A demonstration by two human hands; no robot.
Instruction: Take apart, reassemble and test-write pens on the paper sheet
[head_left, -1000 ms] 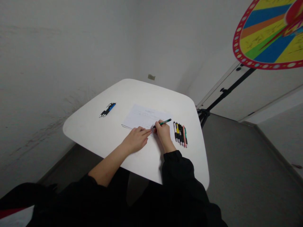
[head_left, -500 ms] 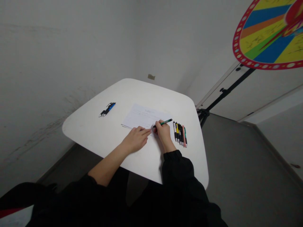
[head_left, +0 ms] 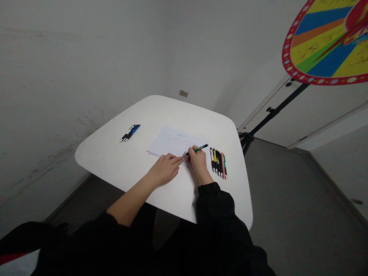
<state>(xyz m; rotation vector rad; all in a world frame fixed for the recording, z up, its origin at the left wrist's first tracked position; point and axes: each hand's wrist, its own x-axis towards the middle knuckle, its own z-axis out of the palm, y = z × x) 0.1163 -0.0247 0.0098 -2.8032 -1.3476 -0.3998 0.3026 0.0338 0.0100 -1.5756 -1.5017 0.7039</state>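
Observation:
A white sheet of paper point(head_left: 172, 141) with faint print lies on a white table point(head_left: 120, 161). My right hand point(head_left: 198, 163) is closed round a green pen point(head_left: 200, 148), its tip down on the paper's near edge. My left hand point(head_left: 166, 168) lies flat on the paper's near corner, fingers stretched out toward the pen tip. A row of several pens point(head_left: 219, 162) lies just right of my right hand. Two or three blue and black pens point(head_left: 130, 132) lie together at the table's left.
A colourful prize wheel point(head_left: 327, 42) stands on a black tripod stand point(head_left: 264, 120) at the upper right, beyond the table. White walls close in behind and to the left. Grey floor point(head_left: 301, 214) spreads to the right.

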